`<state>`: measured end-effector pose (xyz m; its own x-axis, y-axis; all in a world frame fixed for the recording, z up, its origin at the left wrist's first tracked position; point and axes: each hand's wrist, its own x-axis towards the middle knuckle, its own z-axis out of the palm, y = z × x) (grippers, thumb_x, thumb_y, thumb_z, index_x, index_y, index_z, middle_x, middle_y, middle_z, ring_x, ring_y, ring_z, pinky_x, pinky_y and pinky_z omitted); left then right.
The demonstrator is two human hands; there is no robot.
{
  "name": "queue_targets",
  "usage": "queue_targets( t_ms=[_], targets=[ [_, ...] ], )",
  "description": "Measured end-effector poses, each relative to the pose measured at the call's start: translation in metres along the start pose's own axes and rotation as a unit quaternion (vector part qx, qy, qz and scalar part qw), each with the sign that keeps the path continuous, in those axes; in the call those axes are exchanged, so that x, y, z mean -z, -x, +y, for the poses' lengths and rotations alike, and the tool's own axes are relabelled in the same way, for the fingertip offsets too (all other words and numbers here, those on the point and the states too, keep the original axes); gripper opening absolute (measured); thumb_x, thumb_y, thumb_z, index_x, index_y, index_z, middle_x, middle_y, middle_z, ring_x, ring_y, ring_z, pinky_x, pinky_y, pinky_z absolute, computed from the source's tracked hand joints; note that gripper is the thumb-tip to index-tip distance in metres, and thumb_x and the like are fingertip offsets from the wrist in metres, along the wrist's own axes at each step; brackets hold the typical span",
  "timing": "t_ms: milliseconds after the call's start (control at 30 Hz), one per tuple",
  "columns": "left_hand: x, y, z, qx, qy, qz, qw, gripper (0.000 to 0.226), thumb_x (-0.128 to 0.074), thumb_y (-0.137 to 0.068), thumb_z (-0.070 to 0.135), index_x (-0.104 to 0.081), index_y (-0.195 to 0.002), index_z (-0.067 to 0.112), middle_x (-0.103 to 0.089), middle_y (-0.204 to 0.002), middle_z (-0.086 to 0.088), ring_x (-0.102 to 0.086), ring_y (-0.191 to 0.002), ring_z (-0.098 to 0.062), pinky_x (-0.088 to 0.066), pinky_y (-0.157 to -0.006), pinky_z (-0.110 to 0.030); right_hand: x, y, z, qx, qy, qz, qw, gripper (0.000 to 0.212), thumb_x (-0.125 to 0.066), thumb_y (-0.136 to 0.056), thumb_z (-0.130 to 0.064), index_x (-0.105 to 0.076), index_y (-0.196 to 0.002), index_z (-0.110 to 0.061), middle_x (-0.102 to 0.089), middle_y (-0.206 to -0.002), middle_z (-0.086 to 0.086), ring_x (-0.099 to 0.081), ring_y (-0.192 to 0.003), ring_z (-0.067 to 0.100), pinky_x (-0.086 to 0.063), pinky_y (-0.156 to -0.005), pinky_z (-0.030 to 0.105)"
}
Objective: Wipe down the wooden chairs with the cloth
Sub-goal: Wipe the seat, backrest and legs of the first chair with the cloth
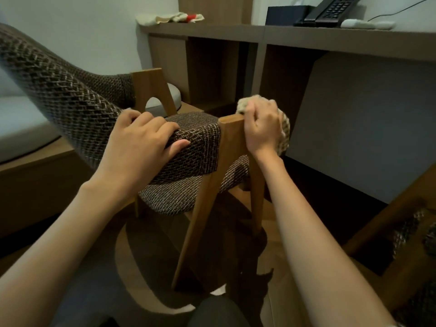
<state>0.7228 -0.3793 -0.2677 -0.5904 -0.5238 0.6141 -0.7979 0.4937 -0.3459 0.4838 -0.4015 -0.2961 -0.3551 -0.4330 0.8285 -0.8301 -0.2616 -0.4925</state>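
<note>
Cloth [284,128], 1, sits clutched in right hand [260,128] against 1 chair [197,149]; left hand [139,142] lies flat on it.

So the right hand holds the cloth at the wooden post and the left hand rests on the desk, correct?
No: in the head view the left hand rests on the chair's fabric arm. The right hand does hold the cloth at the wooden post.

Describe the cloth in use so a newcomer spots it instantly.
Find the brown woven chair at centre and its near wooden leg. At that leg's top, the right hand grips the cloth, bunched. Unlike the pale rags lying on the desk behind, it is tan, checked and held.
</note>
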Motion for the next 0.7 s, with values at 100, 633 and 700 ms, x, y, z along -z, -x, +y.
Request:
queue_targets(
  t_ms=[100,633,700],
  targets=[
    [-0.002,0.001,0.002,0.006,-0.004,0.015,1.000,0.052,-0.030,-0.097,0.049,-0.063,-0.110,0.010,-0.067,-0.095,-0.009,-0.060,-0.091,-0.030,-0.034,-0.088,-0.042,0.000,0.003,0.001,-0.049,-0.032,0.018,0.998,0.042,-0.025,-0.096,-0.031,-0.059,-0.082,-0.010,-0.056,-0.085,0.001,-0.047,-0.085,0.015,-0.044,-0.079,0.040],
    [-0.031,0.008,0.025,0.101,-0.034,0.097,0.990,0.051,-0.032,-0.100,0.050,-0.053,-0.114,0.006,-0.055,-0.107,-0.016,-0.042,-0.104,-0.035,-0.020,-0.098,-0.043,-0.036,0.183,0.004,-0.046,0.004,-0.310,0.950,0.073,-0.024,-0.097,-0.052,0.040,-0.131,-0.044,0.018,-0.154,-0.003,0.024,-0.136,0.004,0.008,-0.118,0.038],
    [-0.033,0.009,0.026,0.105,-0.023,0.101,0.989,0.055,-0.034,-0.098,0.055,-0.053,-0.115,0.007,-0.054,-0.109,-0.016,-0.039,-0.107,-0.034,-0.018,-0.099,-0.042,-0.039,0.208,0.010,-0.055,0.006,-0.354,0.934,0.067,-0.015,-0.094,-0.057,0.041,-0.129,-0.047,0.018,-0.153,-0.003,0.020,-0.136,0.006,-0.001,-0.117,0.047]
  ],
)
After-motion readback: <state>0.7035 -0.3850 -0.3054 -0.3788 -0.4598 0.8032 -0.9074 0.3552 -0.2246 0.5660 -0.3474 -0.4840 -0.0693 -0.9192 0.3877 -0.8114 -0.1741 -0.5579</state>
